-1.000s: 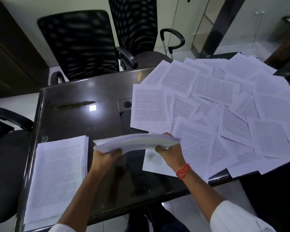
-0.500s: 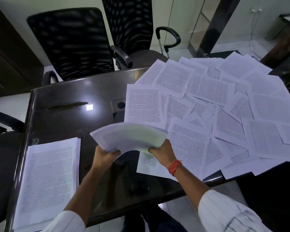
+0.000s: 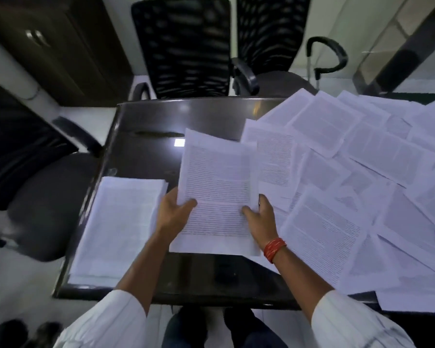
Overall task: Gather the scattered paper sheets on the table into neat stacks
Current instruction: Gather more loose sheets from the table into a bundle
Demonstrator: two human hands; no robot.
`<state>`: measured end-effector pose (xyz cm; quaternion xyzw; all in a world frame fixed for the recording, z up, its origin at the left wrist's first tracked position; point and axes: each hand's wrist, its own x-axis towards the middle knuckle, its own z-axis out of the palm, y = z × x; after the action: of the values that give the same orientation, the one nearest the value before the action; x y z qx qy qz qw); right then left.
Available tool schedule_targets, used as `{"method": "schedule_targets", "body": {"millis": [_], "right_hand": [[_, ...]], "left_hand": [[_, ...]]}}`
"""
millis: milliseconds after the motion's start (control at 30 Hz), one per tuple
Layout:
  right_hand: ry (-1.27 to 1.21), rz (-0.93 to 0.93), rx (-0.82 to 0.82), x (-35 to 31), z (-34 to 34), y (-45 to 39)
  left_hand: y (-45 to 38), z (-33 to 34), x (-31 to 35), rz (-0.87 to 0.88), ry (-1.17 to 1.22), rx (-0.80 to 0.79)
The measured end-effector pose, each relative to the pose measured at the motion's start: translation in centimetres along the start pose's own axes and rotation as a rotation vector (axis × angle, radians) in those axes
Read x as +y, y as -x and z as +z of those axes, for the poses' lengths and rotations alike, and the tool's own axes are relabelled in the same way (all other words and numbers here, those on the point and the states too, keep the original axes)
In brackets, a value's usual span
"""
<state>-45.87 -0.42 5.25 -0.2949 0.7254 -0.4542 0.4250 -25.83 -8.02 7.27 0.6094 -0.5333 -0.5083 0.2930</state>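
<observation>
Since a second ago I see the bundle of sheets [image 3: 217, 194] has tipped from edge-on to face-up, its printed page toward me, held above the dark table [image 3: 146, 149]. My left hand [image 3: 172, 213] grips its left edge, thumb on top; my right hand [image 3: 260, 217], a red thread at the wrist, grips the right edge. One finished stack [image 3: 118, 222] lies just left of the bundle, at the table's near left corner. The loose sheets [image 3: 349, 187] cover the right side, overlapping too much to count, and run off the frame's right edge. Three chairs [image 3: 186, 46] stand around the table. The print is too blurred to read.
</observation>
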Motion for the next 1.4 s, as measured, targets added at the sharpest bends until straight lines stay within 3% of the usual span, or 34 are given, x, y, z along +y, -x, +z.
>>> {"method": "schedule_targets", "body": {"millis": [200, 400, 567, 733, 833, 967, 1233, 1300, 1400], "right_hand": [[0.225, 0.138, -0.222, 0.1, 10.0, 2.0], [0.258, 0.141, -0.314, -0.1, 21.2, 4.9], [0.244, 0.193, -0.284, 0.5, 26.4, 6.2], [0.647, 0.206, -0.282, 2.4, 26.9, 7.5], [0.772, 0.155, -0.232, 2.7, 27.1, 8.5], [0.675, 0.151, -0.193, 2.4, 28.5, 8.9], [0.485, 0.240, -0.418, 0.8, 25.7, 6.3], [0.487, 0.257, -0.411, 0.4, 24.1, 5.7], [0.509, 0.273, -0.233, 0.9, 19.2, 4.8]], "left_hand": [[2.1, -9.2, -6.0, -0.177, -0.134, 0.088], [1.5, -19.8, -9.6, -0.183, -0.215, 0.180], [-0.9, -24.9, -12.3, -0.208, -0.299, 0.098], [-2.5, -25.8, -14.8, -0.413, -0.624, -0.077], [-2.2, -25.1, -14.9, -0.408, -0.650, -0.067], [-2.1, -23.9, -15.5, -0.413, -0.743, -0.067], [-4.5, -23.9, -14.7, -0.585, -0.833, -0.142], [-4.9, -23.2, -13.1, -0.606, -0.907, -0.086], [-5.2, -19.0, -9.5, -0.373, -0.880, -0.015]]}}
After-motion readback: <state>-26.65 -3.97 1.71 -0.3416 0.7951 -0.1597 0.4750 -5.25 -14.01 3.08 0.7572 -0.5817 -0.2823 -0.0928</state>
